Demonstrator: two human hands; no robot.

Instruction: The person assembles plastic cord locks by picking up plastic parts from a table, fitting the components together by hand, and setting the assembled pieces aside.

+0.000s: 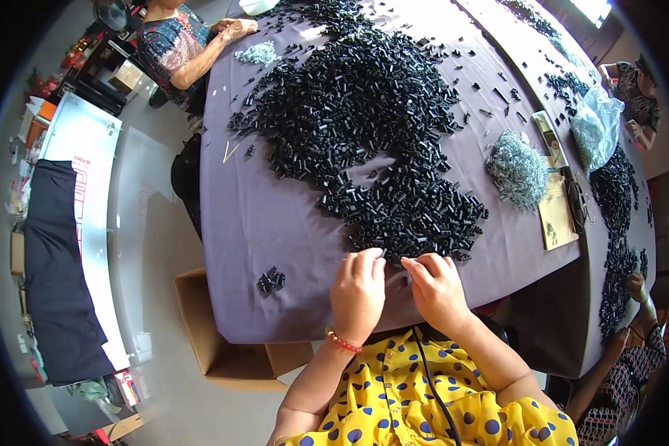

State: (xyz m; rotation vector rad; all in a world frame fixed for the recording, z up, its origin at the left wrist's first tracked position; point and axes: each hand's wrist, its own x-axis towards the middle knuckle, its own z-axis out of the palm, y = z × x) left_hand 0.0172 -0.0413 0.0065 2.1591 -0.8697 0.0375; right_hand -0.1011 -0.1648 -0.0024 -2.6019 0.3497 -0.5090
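Note:
A wide heap of small black plastic pieces (pixel 349 104) covers the middle of the cloth-covered table (pixel 253 223) and tapers toward me. At its near edge my left hand (pixel 358 293) is closed, fingertips bent together. Just to the right, with a small gap between, my right hand (pixel 440 293) is closed in a pinch. Whatever the fingertips hold is too small and hidden to make out. A few loose black pieces (pixel 271 282) lie apart, left of my left hand. Farther right sits a pile of small shiny silvery metal parts (pixel 518 171).
Beside the metal pile lie a yellowish card (pixel 557 215) and eyeglasses (pixel 577 201). A clear plastic bag (pixel 599 126) rests on the right-hand table. An open cardboard box (pixel 230 349) stands below the left corner. Other people work at the far left and along the right.

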